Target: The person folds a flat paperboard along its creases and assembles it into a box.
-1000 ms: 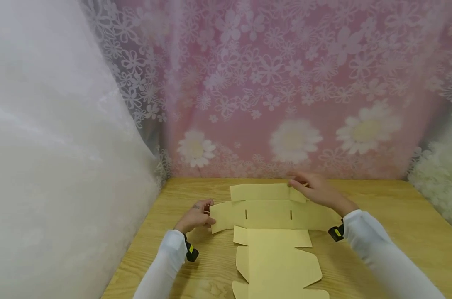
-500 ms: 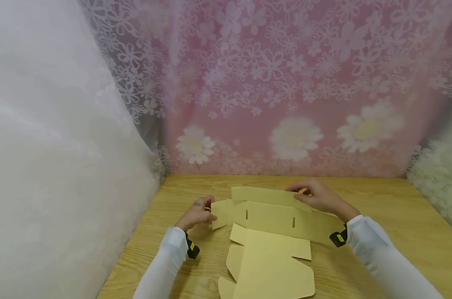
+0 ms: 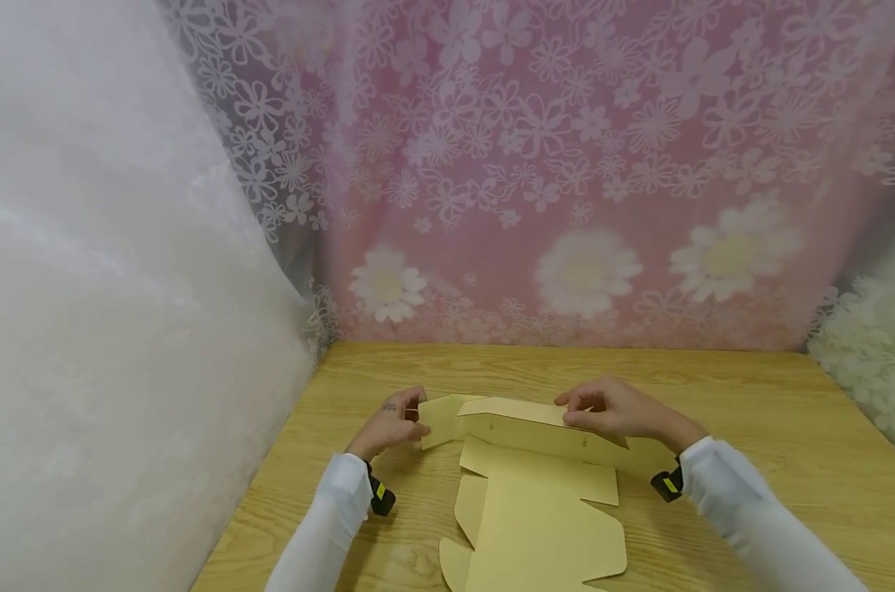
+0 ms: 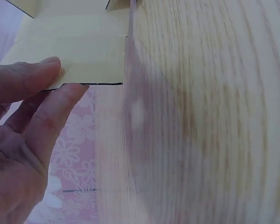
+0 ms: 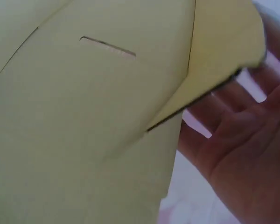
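Note:
A yellowish die-cut cardboard box blank (image 3: 543, 510) lies unfolded, its far panel tilted up. My left hand (image 3: 389, 423) pinches the left side flap (image 3: 440, 421) between thumb and fingers; the left wrist view shows the thumb on one face of that flap (image 4: 93, 60) and fingers on the other. At the far edge, my right hand (image 3: 620, 407) grips the long top flap (image 3: 517, 409), which bends toward me. In the right wrist view, fingers (image 5: 233, 100) lie behind that flap (image 5: 219, 56), near a narrow slot (image 5: 107, 45). The right thumb is hidden there.
The blank rests on a wood-grain table (image 3: 329, 510). A pink floral curtain (image 3: 491, 164) hangs behind the table's far edge, and a white sheet (image 3: 122, 288) drapes along the left. Each wrist wears a small black camera (image 3: 667, 485).
My right hand has moved slightly down and toward me, bending the top flap from standing upright to folded forward. The far panel has tilted up, while my left hand keeps its pinch on the side flap.

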